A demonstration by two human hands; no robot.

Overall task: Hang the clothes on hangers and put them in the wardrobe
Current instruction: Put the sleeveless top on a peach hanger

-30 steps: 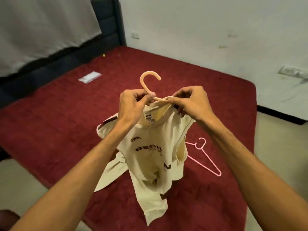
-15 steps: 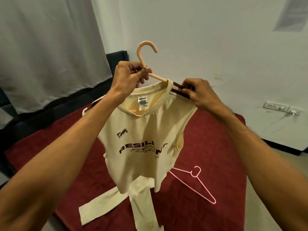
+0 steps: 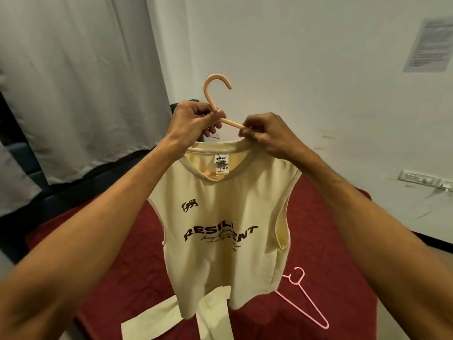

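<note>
**Above the red bed: a sleeveless top held up on a tan hanger**

Over the middle of the bed [image 3: 137, 266], at chest height before the camera, hangs a cream sleeveless top [image 3: 225, 217]. Its long axis runs straight up and down, neckline at the top and hem at the bottom. The printed front faces the camera, with dark lettering across the chest partly lost in a vertical fold. A white label shows inside the back of the neck.

The tan hanger [image 3: 210, 101] rises out of the neckline. Its hook stands upright with the open end curling to the right. The one bare arm of the hanger slopes down to the right and into the collar.

The left hand [image 3: 193, 121] grips the hanger just under the hook, fingers curled round the stem and thumb pressed on top. The right hand [image 3: 267, 133] is closed in a pinch, thumb and fingertips clamping the top's collar against the sloping arm of the hanger.

Below the hem, cream strips of cloth [image 3: 152, 320] lie on the red cover. A pink hanger [image 3: 311, 301] lies flat to the right, near the bed's edge, apart from the top. A pale curtain [image 3: 85, 82] hangs at the left. On the white wall [image 3: 306, 57] are a paper sheet [image 3: 427, 45] and a socket strip [image 3: 426, 182].
</note>
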